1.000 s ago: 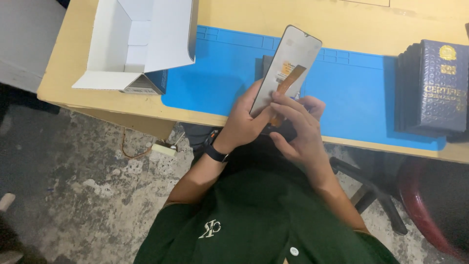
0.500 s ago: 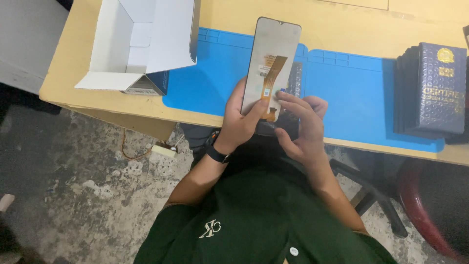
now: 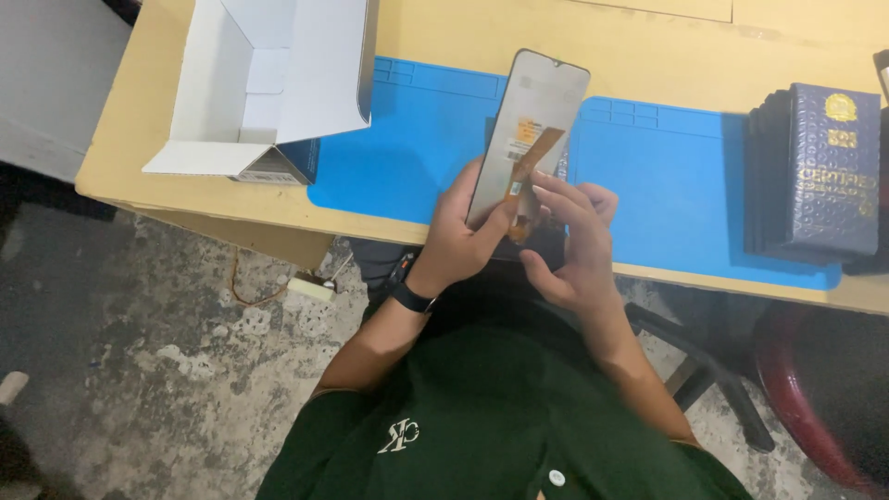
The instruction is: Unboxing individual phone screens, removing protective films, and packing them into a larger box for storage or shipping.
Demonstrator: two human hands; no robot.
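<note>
My left hand [image 3: 463,236] grips a grey phone screen panel [image 3: 532,111] by its lower end, back side facing me, standing nearly upright over the blue work mat [image 3: 417,139]. An orange flex ribbon [image 3: 532,157] runs down the panel's back. My right hand [image 3: 574,241] sits beside it, fingertips touching the ribbon's lower end and the panel's bottom edge. A black band is on my left wrist.
An open white cardboard box [image 3: 269,83] stands at the left of the wooden table [image 3: 648,37]. A stack of dark blue boxes [image 3: 820,171] rests at the mat's right end. Below the table edge are bare concrete floor [image 3: 139,370] and a red stool [image 3: 815,398].
The panel has swung from tilted rightward to nearly upright and shifted a little left. My right fingers have come up onto the ribbon.
</note>
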